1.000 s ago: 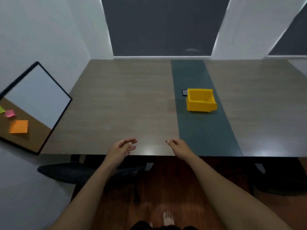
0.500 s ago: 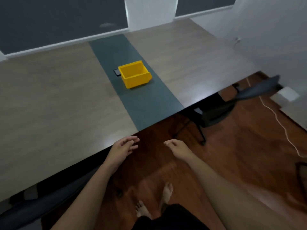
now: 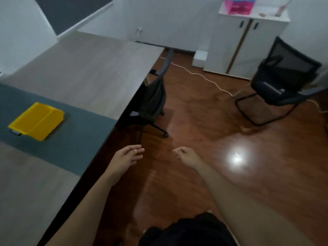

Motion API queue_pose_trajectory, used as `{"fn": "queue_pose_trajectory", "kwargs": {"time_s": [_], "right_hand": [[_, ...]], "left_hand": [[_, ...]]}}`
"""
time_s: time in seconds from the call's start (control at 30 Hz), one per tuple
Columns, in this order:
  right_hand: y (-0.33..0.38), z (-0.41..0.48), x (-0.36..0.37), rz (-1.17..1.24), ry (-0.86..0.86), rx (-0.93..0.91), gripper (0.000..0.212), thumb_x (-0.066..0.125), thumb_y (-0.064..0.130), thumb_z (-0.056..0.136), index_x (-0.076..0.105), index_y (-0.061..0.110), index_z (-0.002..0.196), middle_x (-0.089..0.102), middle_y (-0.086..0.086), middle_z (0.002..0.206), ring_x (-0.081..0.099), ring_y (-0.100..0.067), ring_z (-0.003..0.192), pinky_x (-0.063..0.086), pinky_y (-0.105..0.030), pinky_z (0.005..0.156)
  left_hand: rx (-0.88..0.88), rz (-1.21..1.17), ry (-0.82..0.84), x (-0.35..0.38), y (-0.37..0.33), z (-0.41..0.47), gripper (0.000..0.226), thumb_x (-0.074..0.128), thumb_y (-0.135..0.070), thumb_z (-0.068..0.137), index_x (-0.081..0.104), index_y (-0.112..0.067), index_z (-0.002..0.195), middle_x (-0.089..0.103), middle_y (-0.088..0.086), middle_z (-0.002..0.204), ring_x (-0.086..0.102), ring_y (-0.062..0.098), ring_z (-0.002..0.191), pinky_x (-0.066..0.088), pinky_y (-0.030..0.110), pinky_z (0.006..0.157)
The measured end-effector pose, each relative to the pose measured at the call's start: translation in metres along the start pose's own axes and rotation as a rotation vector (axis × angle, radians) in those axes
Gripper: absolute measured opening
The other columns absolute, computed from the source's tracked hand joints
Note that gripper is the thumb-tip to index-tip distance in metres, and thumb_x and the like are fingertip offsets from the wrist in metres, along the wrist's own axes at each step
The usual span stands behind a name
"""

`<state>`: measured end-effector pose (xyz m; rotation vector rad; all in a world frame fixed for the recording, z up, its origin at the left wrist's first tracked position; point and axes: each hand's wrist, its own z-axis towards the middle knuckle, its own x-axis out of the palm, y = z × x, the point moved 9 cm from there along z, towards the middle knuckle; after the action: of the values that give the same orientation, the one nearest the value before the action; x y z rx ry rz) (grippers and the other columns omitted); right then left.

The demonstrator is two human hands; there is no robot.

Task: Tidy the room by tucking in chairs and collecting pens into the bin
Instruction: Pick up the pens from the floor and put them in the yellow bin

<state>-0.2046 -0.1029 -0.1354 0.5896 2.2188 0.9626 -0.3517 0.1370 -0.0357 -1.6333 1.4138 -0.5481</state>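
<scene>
A yellow bin (image 3: 37, 120) sits on the dark green strip of the long wooden table (image 3: 85, 71) at the left. One black chair (image 3: 153, 100) stands pushed against the table's long edge. A second black mesh chair (image 3: 284, 86) stands out on the floor at the right, away from the table. My left hand (image 3: 126, 158) hovers beside the table edge, fingers apart and empty. My right hand (image 3: 186, 155) hangs over the floor, fingers loosely curled, holding nothing. No pen shows clearly.
A white cabinet (image 3: 245, 43) with a pink box (image 3: 238, 5) on top stands at the back right. A white cable (image 3: 209, 80) trails across the red-brown wooden floor. A small dark object (image 3: 16, 133) lies beside the bin.
My view has swung to the right, away from the table and toward the floor. The far chair and the cabinet have come into sight. Both hands stay empty in front of me.
</scene>
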Motion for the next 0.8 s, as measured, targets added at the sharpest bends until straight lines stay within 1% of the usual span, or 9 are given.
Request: {"fn": "queue_pose_trajectory", "kwargs": {"time_s": [0.07,0.17,0.23,0.33,0.5,0.6,0.7,0.73,0.8], "right_hand": [[-0.014,-0.003,-0.022,0.030,-0.021,0.008,0.028,0.048,0.028,0.113,0.073,0.020,0.125,0.069,0.001,0.135,0.067,-0.024,0.122,0.052,-0.045,0.109],[-0.054,-0.007,-0.080,0.073,-0.118,0.019,0.028,0.052,0.024,0.110,0.078,0.018,0.118,0.075,-0.004,0.128,0.070,-0.023,0.118,0.054,-0.047,0.108],[-0.086,-0.011,-0.119,0.129,-0.182,0.033,0.027,0.053,0.020,0.108,0.079,0.016,0.116,0.077,-0.006,0.123,0.072,-0.024,0.116,0.055,-0.047,0.107],[-0.128,-0.021,-0.174,0.222,-0.255,0.061,0.024,0.054,0.017,0.108,0.077,0.020,0.108,0.079,-0.006,0.115,0.074,-0.024,0.112,0.057,-0.048,0.105],[-0.203,-0.057,-0.252,0.317,-0.365,0.138,0.025,0.055,0.021,0.109,0.077,0.014,0.119,0.077,-0.005,0.121,0.071,-0.023,0.118,0.055,-0.044,0.107],[-0.252,-0.086,-0.284,0.386,-0.461,0.183,0.024,0.055,0.017,0.108,0.079,0.018,0.113,0.078,-0.005,0.116,0.071,-0.020,0.113,0.055,-0.040,0.106],[-0.303,-0.110,-0.311,0.465,-0.602,0.219,0.026,0.055,0.014,0.109,0.076,0.026,0.101,0.079,-0.011,0.113,0.074,-0.025,0.112,0.057,-0.051,0.105],[-0.314,-0.118,-0.320,0.496,-0.648,0.235,0.026,0.053,0.014,0.109,0.076,0.026,0.102,0.079,-0.010,0.112,0.075,-0.023,0.109,0.059,-0.049,0.102],[-0.316,-0.139,-0.338,0.569,-0.727,0.272,0.027,0.050,0.012,0.110,0.075,0.023,0.104,0.078,-0.007,0.110,0.075,-0.015,0.099,0.060,-0.034,0.087]], "left_hand": [[0.014,0.016,0.042,0.027,-0.013,0.013,0.030,0.048,-0.026,0.115,0.070,-0.028,0.135,0.079,-0.010,0.128,0.077,0.012,0.116,0.053,0.047,0.114],[0.025,0.060,0.123,0.098,-0.039,0.031,0.029,0.050,-0.024,0.114,0.072,-0.026,0.133,0.080,-0.007,0.127,0.077,0.015,0.116,0.053,0.048,0.114],[0.032,0.107,0.186,0.150,-0.058,0.041,0.029,0.050,-0.023,0.114,0.073,-0.025,0.132,0.080,-0.006,0.126,0.078,0.016,0.115,0.054,0.049,0.113],[0.048,0.181,0.281,0.223,-0.083,0.056,0.028,0.052,-0.026,0.114,0.073,-0.027,0.132,0.080,-0.008,0.126,0.078,0.013,0.113,0.054,0.050,0.113],[0.058,0.255,0.397,0.334,-0.116,0.081,0.027,0.052,-0.025,0.114,0.073,-0.023,0.131,0.082,-0.007,0.120,0.079,0.014,0.111,0.055,0.050,0.112],[0.056,0.311,0.487,0.392,-0.128,0.088,0.027,0.051,-0.023,0.114,0.072,-0.023,0.129,0.082,-0.007,0.121,0.079,0.016,0.110,0.055,0.050,0.112],[0.046,0.399,0.574,0.436,-0.135,0.096,0.027,0.050,-0.025,0.114,0.072,-0.027,0.130,0.081,-0.011,0.122,0.079,0.013,0.110,0.055,0.049,0.112],[0.039,0.429,0.602,0.448,-0.138,0.101,0.027,0.051,-0.027,0.114,0.072,-0.028,0.130,0.081,-0.012,0.122,0.079,0.012,0.110,0.055,0.048,0.111],[0.032,0.471,0.638,0.469,-0.144,0.113,0.026,0.051,-0.028,0.114,0.072,-0.030,0.130,0.081,-0.014,0.122,0.079,0.011,0.110,0.056,0.048,0.111]]}}
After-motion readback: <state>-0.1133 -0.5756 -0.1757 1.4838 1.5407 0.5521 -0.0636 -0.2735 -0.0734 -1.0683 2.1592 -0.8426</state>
